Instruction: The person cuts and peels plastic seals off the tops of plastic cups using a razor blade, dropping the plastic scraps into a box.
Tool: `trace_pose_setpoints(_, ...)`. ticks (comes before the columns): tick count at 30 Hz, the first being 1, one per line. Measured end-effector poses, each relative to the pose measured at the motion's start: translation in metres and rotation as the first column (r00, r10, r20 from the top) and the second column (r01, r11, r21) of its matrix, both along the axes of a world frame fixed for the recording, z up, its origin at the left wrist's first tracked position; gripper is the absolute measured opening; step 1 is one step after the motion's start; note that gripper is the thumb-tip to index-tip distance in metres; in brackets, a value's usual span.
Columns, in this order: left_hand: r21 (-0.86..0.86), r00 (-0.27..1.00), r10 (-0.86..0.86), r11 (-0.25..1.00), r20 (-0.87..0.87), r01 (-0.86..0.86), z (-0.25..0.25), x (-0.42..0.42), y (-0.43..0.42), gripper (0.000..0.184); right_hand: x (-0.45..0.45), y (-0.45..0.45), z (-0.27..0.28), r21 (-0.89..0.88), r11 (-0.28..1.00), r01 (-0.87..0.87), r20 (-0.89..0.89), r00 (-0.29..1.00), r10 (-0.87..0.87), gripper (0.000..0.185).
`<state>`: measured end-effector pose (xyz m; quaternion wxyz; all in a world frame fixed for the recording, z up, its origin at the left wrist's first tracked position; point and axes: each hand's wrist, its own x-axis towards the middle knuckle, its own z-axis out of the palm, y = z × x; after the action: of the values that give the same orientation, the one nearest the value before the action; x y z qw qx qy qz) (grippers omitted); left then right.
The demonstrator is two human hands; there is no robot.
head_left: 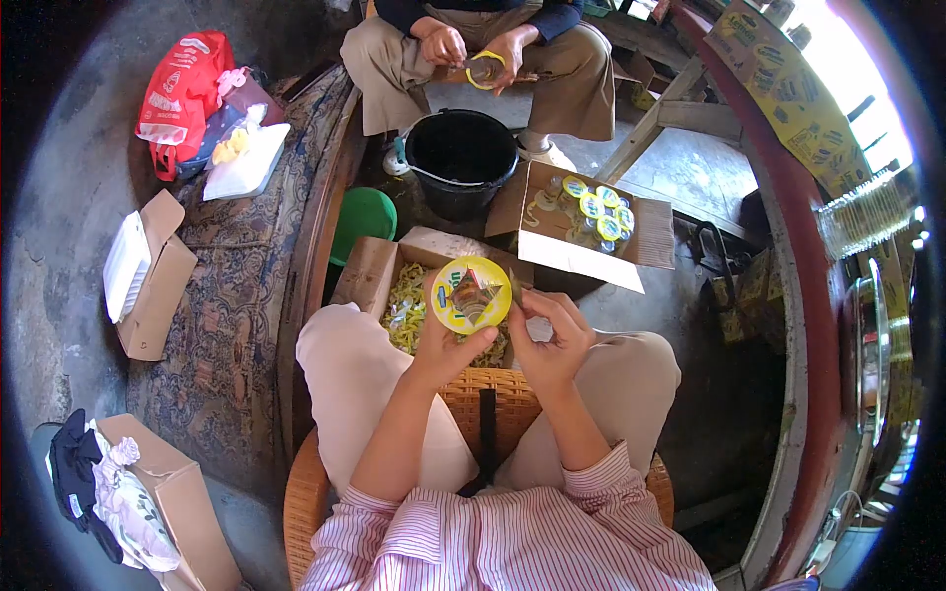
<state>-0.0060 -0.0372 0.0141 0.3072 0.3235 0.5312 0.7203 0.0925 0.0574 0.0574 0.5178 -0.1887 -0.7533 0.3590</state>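
Note:
My left hand (445, 345) holds up a clear plastic cup (475, 303) by its side. The cup's yellow printed film lid (451, 281) faces me, and its middle is torn or cut open, with flaps around the hole. At the cup's right edge, my right hand (554, 340) pinches a thin, dark, blade-like tool (515, 288); its exact kind is unclear. Beneath my hands, a cardboard box (367, 278) contains many yellow-green strips (406, 300) and some clear plastic scraps.
Opposite me, another person's hands (443, 44) handle a yellow-rimmed cup (485, 71). Between us stand a black bucket (461, 197) and an open carton (581, 246) of yellow-lidded cups (592, 206). A green basin (363, 225) is left of the bucket; a red bag (187, 94) lies farther left.

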Motion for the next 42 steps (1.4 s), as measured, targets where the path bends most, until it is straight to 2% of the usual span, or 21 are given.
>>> trace_pose_setpoints(2,0.018,0.998,-0.025,1.0,0.06,0.023,0.006,0.002,0.0,0.071,0.0,0.0,0.0,0.0,1.0,0.005,0.0,1.0,-0.005,0.02)
trace_pose_setpoints(8,0.062,0.998,0.004,0.998,-0.069,0.001,0.003,0.002,0.004,0.068,0.0,0.002,-0.002,0.023,0.999,0.036,0.009,0.999,-0.036,0.02)
trace_pose_setpoints(14,0.026,0.995,-0.042,0.999,-0.088,0.045,0.005,0.003,0.003,0.069,0.0,0.003,0.001,0.04,0.998,0.043,0.02,0.999,-0.044,0.021)
trace_pose_setpoints(20,0.05,0.998,-0.054,0.997,-0.012,0.055,0.01,0.006,0.002,0.072,0.002,0.007,-0.002,-0.02,0.999,0.047,0.033,0.998,-0.046,0.02)
trace_pose_setpoints(22,0.0,0.991,-0.045,0.999,-0.129,0.046,0.009,0.003,0.001,0.074,0.002,0.012,-0.003,-0.046,0.996,0.071,0.053,0.996,-0.069,0.019)
trace_pose_setpoints(26,-0.063,0.939,0.005,0.998,-0.344,-0.028,0.02,0.0,0.002,0.076,0.007,0.022,0.006,0.019,0.997,0.069,0.089,0.993,-0.071,0.015)
trace_pose_setpoints(28,-0.092,0.927,0.038,0.993,-0.373,-0.077,0.013,-0.002,0.001,0.076,0.008,0.023,0.015,-0.002,0.999,0.04,0.11,0.993,-0.04,0.015)
trace_pose_setpoints(31,-0.084,0.949,0.022,0.995,-0.313,-0.051,0.006,-0.004,0.0,0.075,0.012,0.038,0.025,0.348,0.923,-0.165,0.27,0.96,0.07,0.017)
trace_pose_setpoints(34,-0.044,0.956,0.009,0.999,-0.294,-0.023,0.01,-0.005,-0.002,0.07,0.011,0.042,0.038,0.567,0.783,-0.255,0.342,0.938,0.058,0.017)
trace_pose_setpoints(40,-0.02,0.93,0.022,0.999,-0.366,-0.032,0.019,-0.005,-0.004,0.057,0.009,0.046,0.043,0.698,0.629,-0.342,0.411,0.911,0.039,0.015)
trace_pose_setpoints(42,-0.032,0.914,0.018,0.999,-0.404,-0.034,0.02,-0.007,-0.005,0.055,0.009,0.047,0.041,0.707,0.613,-0.353,0.421,0.906,0.036,0.016)
